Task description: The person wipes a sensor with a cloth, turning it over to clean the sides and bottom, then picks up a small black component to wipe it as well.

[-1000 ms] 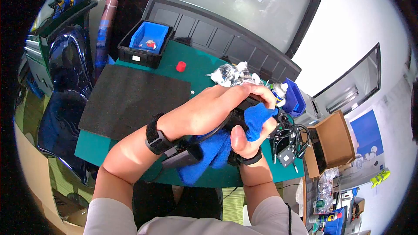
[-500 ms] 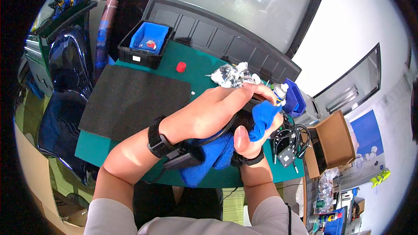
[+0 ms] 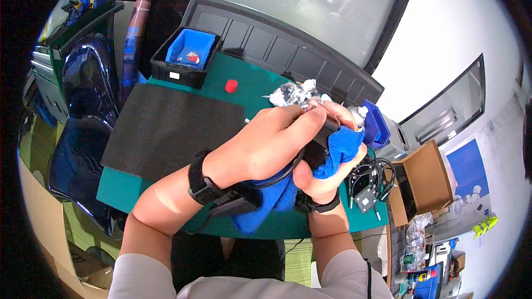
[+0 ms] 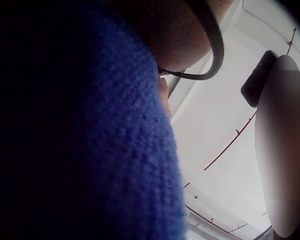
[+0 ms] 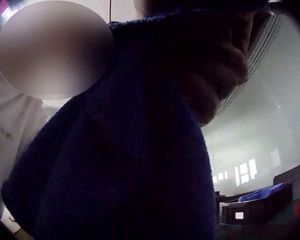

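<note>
In the head view a blue cloth [image 3: 344, 143] is bunched around a black object [image 3: 315, 155]. My left hand [image 3: 266, 138] reaches across from the left, its fingers curled over the top of that object. From below, my right hand [image 3: 327, 184] grips the cloth against the object's right side, thumb toward me. Folds of cloth hang beneath both hands. The left wrist view is largely filled by the cloth [image 4: 140, 150]. Curled fingers [image 5: 215, 85] show behind the dark cloth [image 5: 115, 150] in the right wrist view. Hands and cloth hide much of the object.
A dark mat [image 3: 172, 127] lies on the green table [image 3: 122, 188]. Behind it are a blue bin [image 3: 189, 44] in a black tray and a red cap [image 3: 231, 86]. Crumpled foil [image 3: 291, 94], a spray can, and coiled black cables [image 3: 382, 174] lie beyond and right of the hands.
Both hands have shifted slightly right with the object. The upper part of the cloth has moved right along it, and more of the black surface shows between the hands.
</note>
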Available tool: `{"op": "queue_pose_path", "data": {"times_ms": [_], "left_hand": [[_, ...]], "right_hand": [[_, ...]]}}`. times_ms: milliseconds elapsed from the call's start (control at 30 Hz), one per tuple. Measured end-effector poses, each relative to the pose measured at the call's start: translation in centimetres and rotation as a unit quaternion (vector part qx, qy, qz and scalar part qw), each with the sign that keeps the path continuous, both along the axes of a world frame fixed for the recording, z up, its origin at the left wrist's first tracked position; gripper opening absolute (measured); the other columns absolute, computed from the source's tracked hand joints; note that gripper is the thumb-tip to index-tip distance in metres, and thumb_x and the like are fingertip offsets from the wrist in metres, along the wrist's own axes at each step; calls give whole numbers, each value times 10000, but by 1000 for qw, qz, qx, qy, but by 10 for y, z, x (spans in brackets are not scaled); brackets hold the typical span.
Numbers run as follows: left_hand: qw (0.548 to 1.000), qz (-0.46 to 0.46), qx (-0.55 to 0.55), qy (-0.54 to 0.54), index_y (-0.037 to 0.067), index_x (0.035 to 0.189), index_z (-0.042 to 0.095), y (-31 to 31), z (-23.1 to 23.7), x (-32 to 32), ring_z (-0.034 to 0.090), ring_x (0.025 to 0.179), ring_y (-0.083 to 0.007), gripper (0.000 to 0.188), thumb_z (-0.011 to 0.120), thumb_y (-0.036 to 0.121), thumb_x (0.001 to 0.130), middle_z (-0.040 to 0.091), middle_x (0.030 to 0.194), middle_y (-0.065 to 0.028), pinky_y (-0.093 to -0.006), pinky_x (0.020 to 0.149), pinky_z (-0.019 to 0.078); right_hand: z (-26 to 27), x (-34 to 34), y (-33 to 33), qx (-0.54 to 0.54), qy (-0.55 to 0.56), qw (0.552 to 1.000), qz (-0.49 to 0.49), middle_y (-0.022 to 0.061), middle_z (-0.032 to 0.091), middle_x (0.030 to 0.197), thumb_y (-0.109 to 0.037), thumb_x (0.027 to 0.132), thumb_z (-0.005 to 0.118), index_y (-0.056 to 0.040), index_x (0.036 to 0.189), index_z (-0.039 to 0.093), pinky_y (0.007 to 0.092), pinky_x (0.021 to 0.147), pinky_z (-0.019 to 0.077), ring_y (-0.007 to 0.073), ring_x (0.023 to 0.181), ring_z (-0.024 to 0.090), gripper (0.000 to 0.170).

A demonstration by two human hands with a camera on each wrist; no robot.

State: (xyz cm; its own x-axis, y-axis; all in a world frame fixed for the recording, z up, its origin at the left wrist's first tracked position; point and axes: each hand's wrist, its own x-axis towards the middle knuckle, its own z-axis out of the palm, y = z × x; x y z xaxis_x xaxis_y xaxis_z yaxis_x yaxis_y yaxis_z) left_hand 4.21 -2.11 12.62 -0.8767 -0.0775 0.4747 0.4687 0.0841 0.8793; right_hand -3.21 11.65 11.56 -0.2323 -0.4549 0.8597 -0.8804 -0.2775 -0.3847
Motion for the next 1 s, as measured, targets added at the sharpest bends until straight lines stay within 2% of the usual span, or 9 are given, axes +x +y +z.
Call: {"op": "queue_pose_path", "data": {"times_ms": [100,133,200,300,433,633,700,933,1000], "left_hand": [[1000,19,-11,-8,-78,1046,614,-1,-3,-3,655,869,-309,616,374,484,974,656,873,-228,-370,787,482],[1000,19,-10,-8,-78,1046,614,-2,-2,-2,655,869,-309,616,374,484,974,656,873,-228,-370,787,482],[998,0,-52,-46,-68,1045,582,-4,2,1,596,929,-241,480,352,352,1006,635,1005,-188,-354,858,445],[999,33,-20,-24,-87,975,617,-2,-3,-4,649,798,-331,628,384,496,962,641,802,-228,-388,737,480],[998,56,-21,23,-90,956,622,1,-4,-4,649,799,-354,637,388,503,954,644,806,-240,-392,731,484],[999,47,-24,-16,-97,975,619,-2,1,0,657,818,-359,650,397,513,948,652,837,-259,-393,742,492],[998,37,-40,-15,-89,1017,615,-4,-4,-4,656,869,-345,614,387,479,965,659,908,-257,-382,781,486],[998,-33,17,53,-35,1093,607,-3,-4,-4,625,1006,-332,483,345,361,1002,645,1064,-234,-359,880,456],[987,38,-104,115,-13,1155,576,-7,-7,-5,628,1014,-309,477,326,365,1007,647,1092,-215,-356,888,458]], "right_hand": [[-13,-6,-10,-85,-9,996,2,157,546,1207,-431,653,841,60,1205,499,409,987,443,291,1111,583,814],[-14,-8,-9,-84,-9,996,2,157,546,1207,-431,653,841,60,1205,499,409,987,443,291,1111,583,814],[-14,-12,-6,-51,59,996,32,205,455,1278,-249,692,829,-142,1235,414,467,999,419,375,1181,513,692],[-14,-11,-5,-43,54,997,27,216,443,1292,-246,700,821,-130,1244,388,477,999,419,377,1175,517,705],[-12,-6,-14,-100,65,992,28,223,441,1300,-241,703,817,-113,1244,386,474,1001,418,373,1171,520,703],[-10,-3,-4,-22,1,1000,6,243,435,1308,-229,700,815,-92,1186,449,467,1003,410,368,1166,519,624],[-21,-20,-10,-74,117,990,12,219,445,1322,-447,762,769,-34,1314,327,431,995,424,341,1150,538,820],[-7,-24,3,-11,151,989,2,202,455,1342,-510,756,749,-11,1336,438,442,1028,383,351,1219,495,826],[-9,-21,3,4,65,998,16,231,477,1315,-578,761,716,17,1332,408,433,1039,373,330,1209,497,881]]}}
